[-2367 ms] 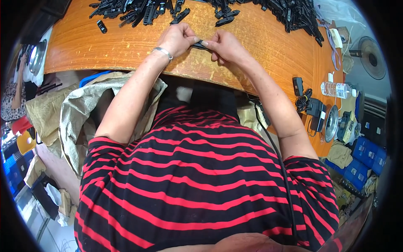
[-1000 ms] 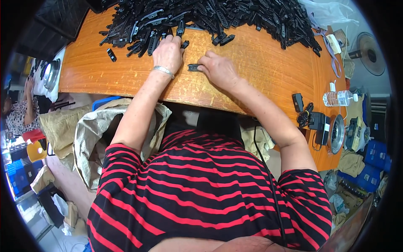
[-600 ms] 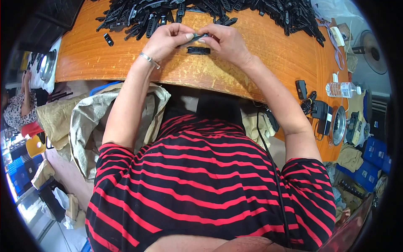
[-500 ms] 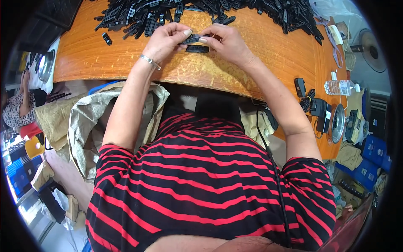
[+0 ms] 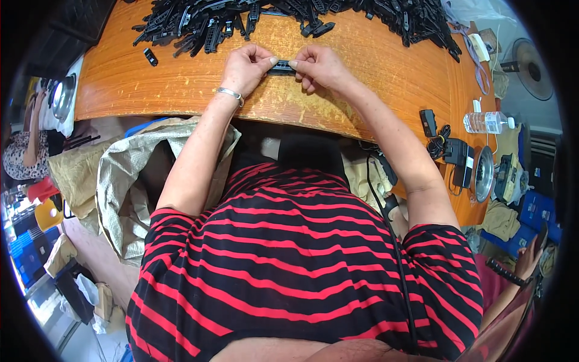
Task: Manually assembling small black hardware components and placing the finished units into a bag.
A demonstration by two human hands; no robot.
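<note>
My left hand (image 5: 245,69) and my right hand (image 5: 321,67) pinch a narrow black plastic part (image 5: 281,67) at its two ends, thumbs on top. A row of slots or ribs shows along its middle; the fingers cover both tips. It lies level, low over the worn wooden table (image 5: 181,90) or on it; I cannot tell which. Beyond my hands spreads a pile of similar black plastic parts (image 5: 205,27). One small black piece (image 5: 150,57) lies apart, left of my left hand.
A power adapter (image 5: 459,155), a water bottle (image 5: 487,123) and a metal bowl (image 5: 484,174) sit at the table's right. Under the left front edge gapes a woven sack (image 5: 120,175). Other people show at the far left (image 5: 30,145) and lower right (image 5: 518,271).
Both hands have come slightly nearer to me and lower. The strip they held above a second black part now lines up with it, and only one shape shows. A person's arm appears at lower right.
</note>
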